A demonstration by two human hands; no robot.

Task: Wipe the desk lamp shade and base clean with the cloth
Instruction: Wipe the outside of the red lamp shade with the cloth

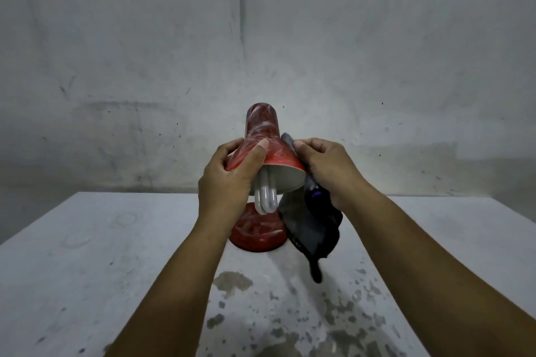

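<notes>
Centrally, on a pale, stained table (116,255) before a marked grey wall (261,23), stands the red lamp, its round base (255,236) on the tabletop and its shade (262,139) raised above, between both hands. Shade's long axis runs from the narrow closed end, up and away, down to the wide open mouth tilted toward the viewer; a white bulb (264,197) hangs out of that mouth. Left hand (229,180) grips the shade's left flank, thumb laid across the red surface near the rim, fingers curled round the far side, forearm coming up from lower left. Right hand (324,171) holds the dark cloth (311,229), fingers curled over a fold of it and pressing that fold against the shade's right flank at the rim; the rest of the cloth hangs loose below the hand, in front of the base's right edge. So the cloth lies right of the steadying grip, with the shade between them. Judged: the wipe would run along the axis, rim toward the narrow end. Dusty streaks show on the shade's upper part. Base looks untouched by either hand, well below the cloth's contact.
</notes>
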